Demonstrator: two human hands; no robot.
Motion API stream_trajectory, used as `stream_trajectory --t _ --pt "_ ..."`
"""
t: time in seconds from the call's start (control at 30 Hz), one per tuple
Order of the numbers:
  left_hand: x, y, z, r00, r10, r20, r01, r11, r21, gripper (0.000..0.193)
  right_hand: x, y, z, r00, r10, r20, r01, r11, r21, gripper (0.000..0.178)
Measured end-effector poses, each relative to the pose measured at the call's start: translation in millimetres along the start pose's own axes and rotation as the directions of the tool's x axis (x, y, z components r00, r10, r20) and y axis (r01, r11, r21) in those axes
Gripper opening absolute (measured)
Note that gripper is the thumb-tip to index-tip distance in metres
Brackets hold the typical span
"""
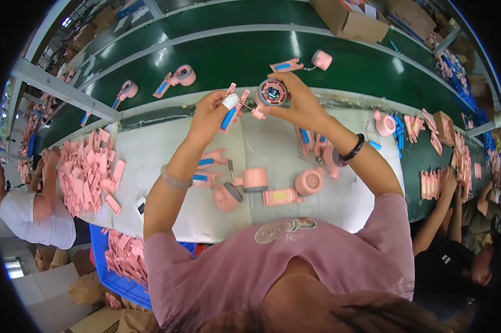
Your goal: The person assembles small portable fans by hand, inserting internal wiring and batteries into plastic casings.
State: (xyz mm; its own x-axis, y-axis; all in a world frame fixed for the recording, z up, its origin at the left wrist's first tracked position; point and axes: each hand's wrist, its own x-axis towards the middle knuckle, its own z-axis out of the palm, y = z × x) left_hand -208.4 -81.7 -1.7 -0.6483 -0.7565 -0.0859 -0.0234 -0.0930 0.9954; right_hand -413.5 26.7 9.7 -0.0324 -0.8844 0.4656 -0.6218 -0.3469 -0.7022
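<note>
My left hand (207, 115) is closed on a pink handle shell (226, 120) with a blue battery in it. A small white patch, either a finger cover or a loose piece, shows at the thumb. In my right hand (299, 105) is a round pink fan head (272, 92) with a grey rim, its open face showing dark inner parts. Thin wires seem to run between the two parts, which are held apart above the table's far edge. Nearer me lie another fan head (255, 180), a fan head with a slotted grille (309, 182) and a pink handle (280, 197).
A heap of pink shells (89, 172) covers the table's left end, above a blue crate (100, 261). Beyond runs a green conveyor belt (228, 58) carrying fan assemblies (184, 75). Blue batteries (398, 132) lie at right. Other people's hands (449, 182) work at both sides.
</note>
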Motion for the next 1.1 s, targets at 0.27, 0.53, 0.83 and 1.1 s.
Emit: stream_trajectory --t 0.27,0.53,0.83,1.1 --pt "122.1 -44.3 -48.2 0.983 0.144 -0.113 -0.110 0.959 0.260 0.020 81.1 111.7 50.3 0.998 -0.055 -0.019 0.052 0.988 -0.149 0.062" --pt "188.9 -71.5 -80.4 0.908 0.206 -0.365 0.137 0.678 0.722 0.022 104.8 159.4 63.2 1.000 0.026 -0.008 -0.027 0.893 -0.450 0.054" --pt "181.3 -67.9 -91.8 0.897 0.148 -0.416 0.209 0.687 0.696 0.015 79.6 164.6 -29.1 0.873 0.419 0.251 -0.002 0.518 -0.856 0.030" --pt "179.6 -63.9 -87.2 0.864 0.144 -0.482 0.287 0.646 0.707 0.016 69.3 181.8 -23.3 0.920 0.184 0.345 0.251 0.398 -0.882 0.017"
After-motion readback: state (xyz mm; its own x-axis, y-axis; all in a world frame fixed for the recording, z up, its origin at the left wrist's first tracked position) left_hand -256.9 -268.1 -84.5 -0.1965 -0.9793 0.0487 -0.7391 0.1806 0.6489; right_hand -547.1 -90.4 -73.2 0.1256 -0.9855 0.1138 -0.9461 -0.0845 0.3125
